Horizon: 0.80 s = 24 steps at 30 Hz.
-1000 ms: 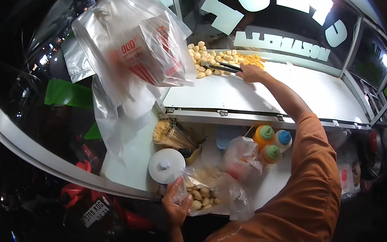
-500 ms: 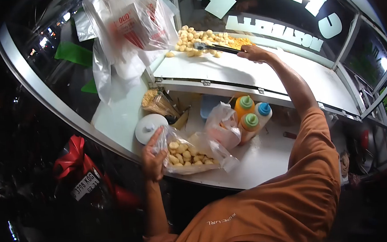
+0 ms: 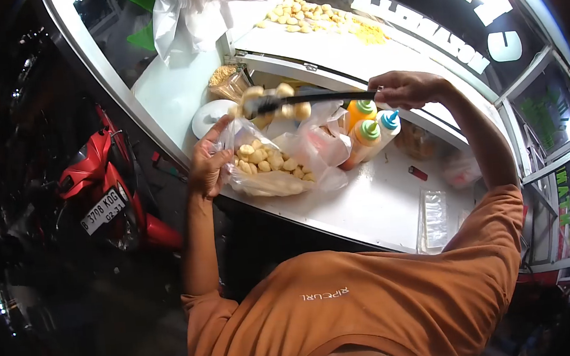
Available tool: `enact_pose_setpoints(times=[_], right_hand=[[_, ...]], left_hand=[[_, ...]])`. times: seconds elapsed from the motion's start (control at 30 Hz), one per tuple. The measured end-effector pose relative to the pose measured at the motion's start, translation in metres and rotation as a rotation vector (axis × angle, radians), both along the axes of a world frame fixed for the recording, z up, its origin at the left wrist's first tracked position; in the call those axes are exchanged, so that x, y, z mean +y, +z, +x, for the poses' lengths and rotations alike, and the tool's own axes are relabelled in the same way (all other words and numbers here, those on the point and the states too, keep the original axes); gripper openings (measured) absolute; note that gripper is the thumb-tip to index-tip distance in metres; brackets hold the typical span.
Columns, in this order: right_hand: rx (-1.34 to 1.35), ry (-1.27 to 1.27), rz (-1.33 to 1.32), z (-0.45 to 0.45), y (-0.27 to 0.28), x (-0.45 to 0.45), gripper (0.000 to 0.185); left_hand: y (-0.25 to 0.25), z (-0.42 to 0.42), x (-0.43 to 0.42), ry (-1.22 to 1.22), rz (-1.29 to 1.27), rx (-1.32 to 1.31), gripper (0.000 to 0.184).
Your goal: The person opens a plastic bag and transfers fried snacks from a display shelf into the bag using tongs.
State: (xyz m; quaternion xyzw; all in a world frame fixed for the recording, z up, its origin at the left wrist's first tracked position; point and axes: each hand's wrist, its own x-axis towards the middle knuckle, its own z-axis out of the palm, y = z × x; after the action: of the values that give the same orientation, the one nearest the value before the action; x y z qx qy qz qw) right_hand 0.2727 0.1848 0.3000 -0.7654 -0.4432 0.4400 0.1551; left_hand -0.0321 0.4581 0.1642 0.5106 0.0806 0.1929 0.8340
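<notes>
My left hand pinches the rim of a clear plastic bag that holds several round, pale-yellow food balls. In my right hand are black tongs, stretched out to the left. Several blurred balls are at the tongs' tip, above the bag and not touching those inside it. More balls lie on the white upper shelf, beside yellow crumbs.
Squeeze bottles stand right of a crumpled plastic bag. A white lid and a container of sticks are behind the left hand. Clear packets lie at the right; a red motorcycle is at the left.
My right hand has brought the tongs from the upper shelf down over the bag, with balls at their tip. My left hand still holds the bag's rim. The view has shifted.
</notes>
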Motion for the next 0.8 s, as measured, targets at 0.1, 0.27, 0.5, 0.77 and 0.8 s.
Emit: enact_pose_setpoints(times=[0.1,0.27,0.5,0.77,0.8], right_hand=[[-0.003,0.110,-0.109,-0.023,0.001,-0.001,0.032],[-0.411,0.441,0.105,-0.038,-0.037,0.017,0.036],[-0.807,0.372,0.025,-0.094,-0.001,0.007,0.052],[-0.837,0.008,0.440,0.031,-0.002,-0.018,0.050],[-1.029,-0.008,0.587,0.061,-0.029,-0.011,0.050]], left_hand=[[-0.001,-0.007,-0.004,-0.031,-0.035,-0.041,0.070],[-0.002,-0.014,-0.010,-0.055,0.147,0.000,0.068],[0.003,-0.017,-0.013,0.057,0.184,0.030,0.066],[-0.004,-0.006,-0.004,0.083,0.168,0.013,0.070],[-0.006,-0.005,0.000,0.078,0.185,0.020,0.072]])
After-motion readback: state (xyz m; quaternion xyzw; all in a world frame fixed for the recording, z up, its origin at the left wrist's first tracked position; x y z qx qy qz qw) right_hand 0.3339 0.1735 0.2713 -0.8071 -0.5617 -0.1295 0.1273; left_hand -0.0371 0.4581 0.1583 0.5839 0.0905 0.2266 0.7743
